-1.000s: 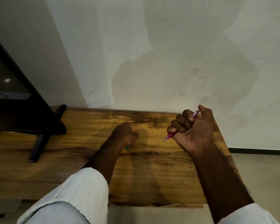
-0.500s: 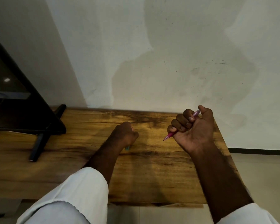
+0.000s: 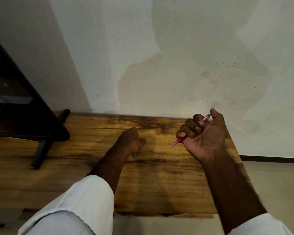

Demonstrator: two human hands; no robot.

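Note:
My right hand (image 3: 204, 134) is raised palm-up over the right part of the wooden table (image 3: 159, 184), fingers curled round a pink pen (image 3: 179, 140) whose tip points down-left. The pen's back end shows beside my thumb. My left hand (image 3: 131, 141) rests as a fist on the table's middle, knuckles away from me. A small teal object (image 3: 134, 155) peeks out under its heel, and most of it is hidden by the hand.
A black monitor (image 3: 15, 102) stands at the left on a black stand (image 3: 41, 150) whose foot reaches toward the table's middle. A stained white wall (image 3: 176, 56) rises right behind the table. Tiled floor (image 3: 270, 180) lies to the right.

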